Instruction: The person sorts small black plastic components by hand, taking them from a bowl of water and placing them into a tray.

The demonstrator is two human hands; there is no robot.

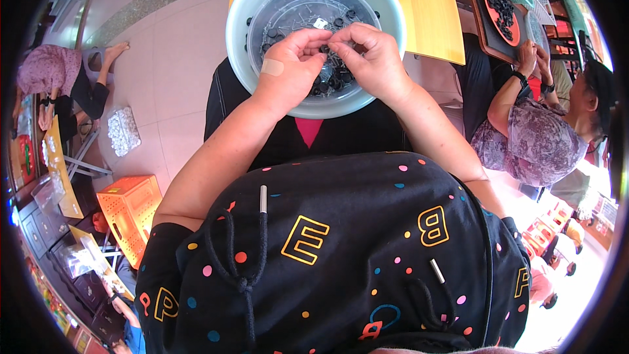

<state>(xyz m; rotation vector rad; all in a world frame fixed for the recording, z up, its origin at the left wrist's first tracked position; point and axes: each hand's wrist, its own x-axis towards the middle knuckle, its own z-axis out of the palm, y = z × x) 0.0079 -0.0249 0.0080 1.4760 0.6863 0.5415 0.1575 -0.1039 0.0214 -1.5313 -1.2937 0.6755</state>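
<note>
Black hooded top, dotted in colours with yellow letters and two drawcords, fills the lower frame; both bare forearms rise from it toward the basins.

Basins: pale blue-grey outer basin, resting against the person's lap at the near edge of a yellow table; inside it a clear inner basin holding many small black parts and thin metal pins. Judged: nested and drawn close so that loose pieces stay contained and within short reach.

Left hand: adhesive plaster near the wrist, fingers curled, grip narrow, thumb and forefinger pinched toward the right hand's fingertips over the inner basin.

Right hand: grip likewise narrow, fingertips meeting the left's on one small black part, held just above the heap. Which hand bears it cannot be told.

Surroundings: orange crate on the floor at left; a seated person in a patterned top at right, working at a tray.
</note>
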